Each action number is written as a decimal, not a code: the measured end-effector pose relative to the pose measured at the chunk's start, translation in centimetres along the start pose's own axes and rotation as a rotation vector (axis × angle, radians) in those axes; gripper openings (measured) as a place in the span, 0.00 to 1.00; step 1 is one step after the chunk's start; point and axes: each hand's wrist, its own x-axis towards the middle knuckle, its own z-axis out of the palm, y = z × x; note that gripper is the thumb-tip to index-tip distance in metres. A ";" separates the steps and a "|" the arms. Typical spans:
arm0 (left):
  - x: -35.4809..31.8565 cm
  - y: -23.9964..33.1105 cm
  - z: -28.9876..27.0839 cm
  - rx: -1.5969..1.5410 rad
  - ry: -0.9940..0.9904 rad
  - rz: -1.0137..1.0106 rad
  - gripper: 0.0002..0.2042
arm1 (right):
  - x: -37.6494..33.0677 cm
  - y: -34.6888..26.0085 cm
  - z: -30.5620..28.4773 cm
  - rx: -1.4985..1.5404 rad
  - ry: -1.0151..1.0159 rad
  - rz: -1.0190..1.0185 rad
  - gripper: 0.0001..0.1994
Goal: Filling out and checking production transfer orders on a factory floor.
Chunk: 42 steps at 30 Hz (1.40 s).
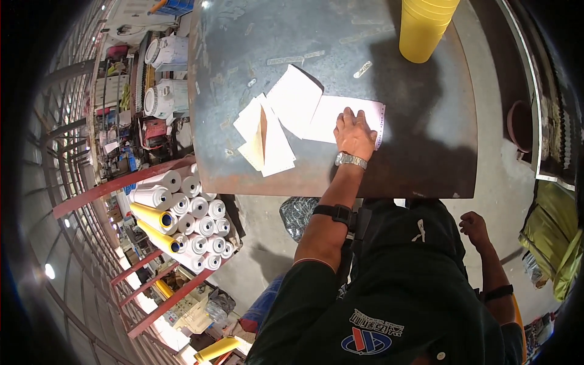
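My left hand (354,134), with a metal watch on its wrist, lies palm down on a pale sheet of paper (325,118). Its fingers are slightly bent and a little apart, pressing on the sheet near a right edge with a row of small holes. Another white sheet (294,100) overlaps that one on the left. Further left rests a loose bunch of folded papers (277,146), with a tan layer showing between them. Away from the table, my right hand (474,227) hangs at my right side with its fingers curled in; nothing shows in it.
The papers lie on a worn dark metal table (243,176). Stacked yellow buckets (424,36) stand at its far right. White rolls (198,207) are piled left of the table, below white tubs (164,97). A green cover (550,231) is at the right, and a black wrapped bundle (298,216) sits below the table edge.
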 end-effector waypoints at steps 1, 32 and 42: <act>0.0 0.0 0.0 -0.001 -0.002 0.005 0.33 | -0.1 -0.4 0.1 0.000 0.001 -0.002 0.11; -2.3 -14.3 -2.9 -0.621 -0.220 -0.154 0.17 | 8.3 -21.8 16.9 -0.143 0.565 -0.397 0.16; 1.5 -17.4 3.7 -0.947 -0.020 -0.164 0.11 | 3.0 -24.4 16.5 -0.056 0.500 -0.334 0.17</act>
